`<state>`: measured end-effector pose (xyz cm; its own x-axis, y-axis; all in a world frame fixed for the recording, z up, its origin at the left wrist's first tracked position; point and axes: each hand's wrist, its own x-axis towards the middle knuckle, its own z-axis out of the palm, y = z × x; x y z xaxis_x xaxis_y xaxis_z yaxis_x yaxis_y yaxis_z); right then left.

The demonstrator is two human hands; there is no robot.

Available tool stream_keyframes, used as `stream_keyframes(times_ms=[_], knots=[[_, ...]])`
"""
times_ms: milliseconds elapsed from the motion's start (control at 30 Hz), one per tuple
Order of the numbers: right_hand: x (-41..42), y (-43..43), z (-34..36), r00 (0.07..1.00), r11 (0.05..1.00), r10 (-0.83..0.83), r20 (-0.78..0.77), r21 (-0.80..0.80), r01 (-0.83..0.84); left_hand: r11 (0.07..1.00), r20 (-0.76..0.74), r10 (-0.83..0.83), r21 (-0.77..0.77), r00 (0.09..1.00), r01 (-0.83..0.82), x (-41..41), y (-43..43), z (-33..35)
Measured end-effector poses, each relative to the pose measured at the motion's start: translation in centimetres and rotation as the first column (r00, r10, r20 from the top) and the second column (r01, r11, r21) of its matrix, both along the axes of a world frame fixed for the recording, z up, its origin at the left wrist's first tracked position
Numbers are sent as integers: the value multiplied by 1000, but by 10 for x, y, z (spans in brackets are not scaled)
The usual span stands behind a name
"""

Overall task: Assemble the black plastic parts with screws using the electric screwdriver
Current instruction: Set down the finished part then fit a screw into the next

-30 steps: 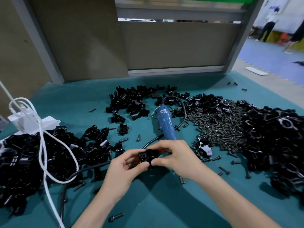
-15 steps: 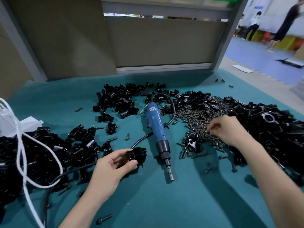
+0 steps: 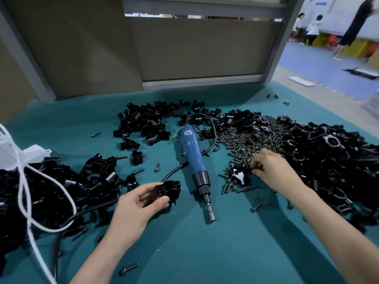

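My left hand (image 3: 135, 208) grips a black plastic part (image 3: 168, 189) just above the green table, left of the screwdriver's tip. The blue electric screwdriver (image 3: 193, 158) lies flat in the middle, bit pointing toward me, with its black cable looping behind it. My right hand (image 3: 270, 169) is at the near edge of the screw pile (image 3: 252, 140), fingertips pinching a dark screw (image 3: 257, 167). A single black part (image 3: 239, 175) lies just left of those fingers.
Black parts are heaped at the left (image 3: 41, 193), the back middle (image 3: 143, 121) and the right (image 3: 332, 160). A white cord (image 3: 24, 193) and a white box (image 3: 18, 154) sit at the left. Loose screws (image 3: 128, 269) are scattered on the green mat (image 3: 205, 253). People move in the far right background.
A second ago both hands held the black part together. My right hand has let go and reached right into the screw pile, then drawn slightly nearer with a screw. My left hand keeps the part.
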<state>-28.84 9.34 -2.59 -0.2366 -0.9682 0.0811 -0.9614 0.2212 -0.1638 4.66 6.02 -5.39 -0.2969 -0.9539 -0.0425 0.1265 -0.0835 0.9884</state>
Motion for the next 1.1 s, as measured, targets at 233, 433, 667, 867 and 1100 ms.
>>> stream_keyframes(times_ms=[233, 433, 667, 867, 1100], knots=[[17, 3, 26, 809, 916, -127, 574, -244, 317, 999, 26, -31, -27, 999, 32, 1, 1, 2], [85, 6, 42, 288, 983, 179, 941, -186, -6, 999, 27, -38, -29, 999, 38, 2, 1, 4], [148, -7, 20, 254, 971, 236, 938, -239, -21, 999, 37, -22, -27, 999, 23, 1, 1, 2], [165, -6, 8, 461, 946, 290, 839, -325, -3, 998, 42, -29, -49, 999, 31, 0, 1, 2], [165, -3, 6, 657, 902, 395, 642, -407, -144, 998, 6, -30, -56, 1000, 30, -1, 2, 1]])
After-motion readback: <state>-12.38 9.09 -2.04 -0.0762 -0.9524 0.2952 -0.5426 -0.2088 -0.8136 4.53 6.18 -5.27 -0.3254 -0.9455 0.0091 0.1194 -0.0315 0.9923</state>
